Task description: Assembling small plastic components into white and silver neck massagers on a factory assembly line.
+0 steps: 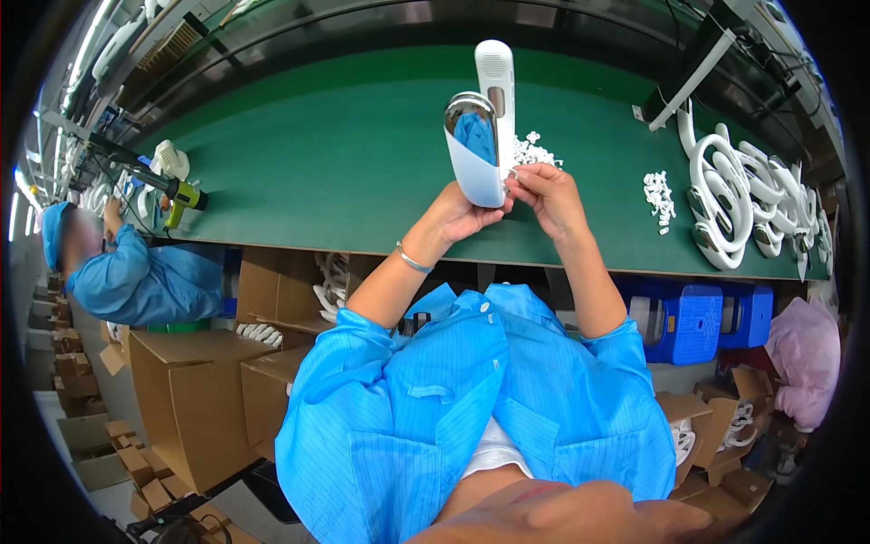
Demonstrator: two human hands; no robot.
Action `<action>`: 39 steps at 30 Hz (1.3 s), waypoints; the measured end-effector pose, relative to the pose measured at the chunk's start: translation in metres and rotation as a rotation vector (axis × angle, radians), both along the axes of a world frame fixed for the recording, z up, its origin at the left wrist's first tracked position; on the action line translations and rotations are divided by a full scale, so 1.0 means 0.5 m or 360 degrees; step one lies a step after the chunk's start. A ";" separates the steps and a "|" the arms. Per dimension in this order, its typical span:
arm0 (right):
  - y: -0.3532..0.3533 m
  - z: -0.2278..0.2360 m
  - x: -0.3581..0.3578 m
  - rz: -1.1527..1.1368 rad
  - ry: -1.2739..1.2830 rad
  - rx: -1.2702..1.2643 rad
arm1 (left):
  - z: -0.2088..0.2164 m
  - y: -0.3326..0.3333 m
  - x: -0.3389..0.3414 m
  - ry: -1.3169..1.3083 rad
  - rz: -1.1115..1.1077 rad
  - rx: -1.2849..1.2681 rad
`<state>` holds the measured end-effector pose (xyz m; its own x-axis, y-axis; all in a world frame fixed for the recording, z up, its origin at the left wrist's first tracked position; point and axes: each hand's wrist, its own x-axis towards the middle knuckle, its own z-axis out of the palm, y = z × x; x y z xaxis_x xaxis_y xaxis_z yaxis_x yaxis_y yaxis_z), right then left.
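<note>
Device [478, 138] sits above the bench's [335, 159] near edge, long axis running near to far, grilled end toward the far edge. If the left hand [464, 216], clamped round its near end, loosens, it could fall; the right hand's [549, 193] pinched fingertips could drop the clip [513, 173].

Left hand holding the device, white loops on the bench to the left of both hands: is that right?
Not quite: the head view shows the white loops on the bench to the right of both left hand and right hand. The left hand does hold the device.
</note>
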<state>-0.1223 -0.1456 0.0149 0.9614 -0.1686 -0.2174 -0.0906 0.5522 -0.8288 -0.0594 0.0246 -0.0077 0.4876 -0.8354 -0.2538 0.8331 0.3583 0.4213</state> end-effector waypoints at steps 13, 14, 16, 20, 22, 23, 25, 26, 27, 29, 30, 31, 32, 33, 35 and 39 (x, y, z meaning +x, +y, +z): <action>0.040 0.015 -0.037 0.0102 -0.0275 -0.0510 | 0.031 0.032 -0.064 -0.0598 0.0195 0.0252; 0.043 0.018 -0.041 0.0110 -0.0274 -0.0508 | 0.042 0.033 -0.069 -0.0595 0.0202 0.0255; 0.051 0.023 -0.047 0.0103 -0.0346 -0.0563 | 0.060 0.034 -0.076 -0.0678 0.0293 0.0391; 0.068 0.020 -0.059 0.0035 -0.0423 -0.0851 | 0.068 0.029 -0.095 -0.0680 0.0323 0.0361; 0.073 0.034 -0.067 0.0099 -0.0347 -0.0834 | 0.059 0.024 -0.106 -0.0716 0.0364 0.0295; 0.075 0.043 -0.072 0.0157 -0.0268 -0.0814 | 0.056 0.023 -0.111 -0.0753 0.0400 0.0230; 0.082 0.046 -0.081 0.0153 -0.0192 -0.0802 | 0.059 0.024 -0.120 -0.0791 0.0386 0.0231; 0.083 0.043 -0.085 0.0142 -0.0268 -0.0781 | 0.060 0.024 -0.124 -0.0872 0.0393 0.0255; 0.083 0.040 -0.088 0.0129 -0.0344 -0.0761 | 0.060 0.024 -0.127 -0.0953 0.0400 0.0279; 0.085 0.055 -0.091 0.0142 -0.0299 -0.0800 | 0.043 0.025 -0.129 -0.1116 0.0426 0.0330; 0.086 0.058 -0.092 0.0128 -0.0309 -0.0813 | 0.037 0.026 -0.130 -0.1284 0.0450 0.0382; 0.086 0.059 -0.093 0.0112 -0.0321 -0.0825 | 0.040 0.027 -0.133 -0.1281 0.0451 0.0382; 0.085 0.060 -0.095 0.0141 -0.0316 -0.0798 | 0.044 0.028 -0.137 -0.1343 0.0476 0.0410; 0.083 0.056 -0.095 0.0141 -0.0314 -0.0798 | 0.046 0.029 -0.140 -0.1404 0.0501 0.0438; 0.080 0.046 -0.099 0.0146 -0.0217 -0.0665 | 0.043 0.031 -0.144 -0.1423 0.0499 0.0474; 0.084 0.053 -0.108 0.0117 -0.0162 -0.0626 | 0.035 0.030 -0.156 -0.1476 0.0528 0.0509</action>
